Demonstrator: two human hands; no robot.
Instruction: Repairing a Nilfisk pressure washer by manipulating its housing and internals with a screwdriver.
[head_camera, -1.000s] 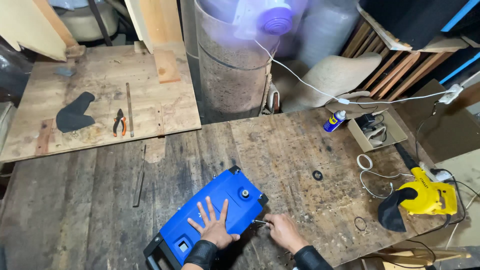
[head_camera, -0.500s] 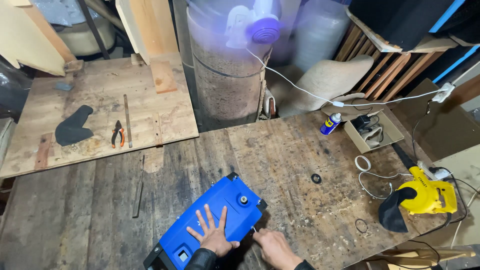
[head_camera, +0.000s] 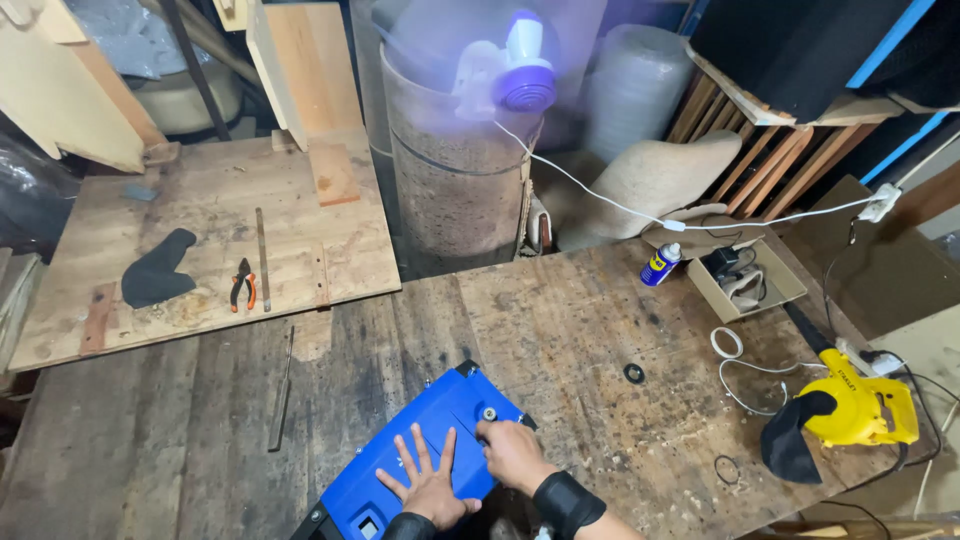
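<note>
I observed the blue case (head_camera: 425, 450) lying flat on the near edge of the wooden workbench (head_camera: 560, 320), turned at an angle to the bench edge. My left hand (head_camera: 430, 485) rested palm down on the lid, fingers spread wide and flat. My right hand (head_camera: 512, 452) sat just beside it at the case's right edge, fingers curled and pressed together around something small close to the round knob (head_camera: 489, 412). I could not tell what they pinched, as the fist hid it.

Surroundings, as seen from the head view:

1. A black ring (head_camera: 634, 373) lay on the bench to the right of the case, apart from it.
2. A yellow blower (head_camera: 855, 410) with a black nozzle lay near the right edge, its cables looping across the boards beside it.
3. A coil of white cord (head_camera: 728, 343) lay between the ring and the blower.
4. A blue spray can (head_camera: 660, 264) stood at the far right, next to an open cardboard box (head_camera: 745, 283).
5. A thin metal rod (head_camera: 282, 390) lay to the left of the case, well apart.
6. On the plywood sheet (head_camera: 200, 240) further left lay orange-handled pliers (head_camera: 242, 285) and a dark cloth patch (head_camera: 156, 270).
7. A clear drum (head_camera: 455, 190) stood behind the bench, with a small white fan (head_camera: 510, 70) above it.

Nothing lay between my hands and the case.
</note>
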